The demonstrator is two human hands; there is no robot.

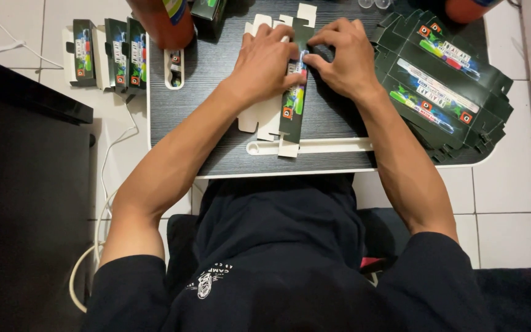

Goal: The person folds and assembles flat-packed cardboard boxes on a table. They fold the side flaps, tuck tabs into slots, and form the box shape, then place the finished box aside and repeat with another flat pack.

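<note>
A flat, unfolded dark green carton (pixel 292 114) with white inner flaps lies on the small dark table (pixel 216 92). My left hand (pixel 265 61) presses down on its left side with fingers curled over the upper part. My right hand (pixel 342 58) pinches the carton's upper edge from the right. Both hands touch the same carton, thumbs nearly meeting at its middle. A long white plastic tray (pixel 333 146) lies just below the carton near the table's front edge.
A fanned stack of flat green cartons (pixel 444 86) covers the table's right side. Several folded green boxes (pixel 112 55) stand on the tiled floor at left. A small white tray (pixel 174 69) lies on the table's left. An orange bottle (pixel 170 24) stands behind it.
</note>
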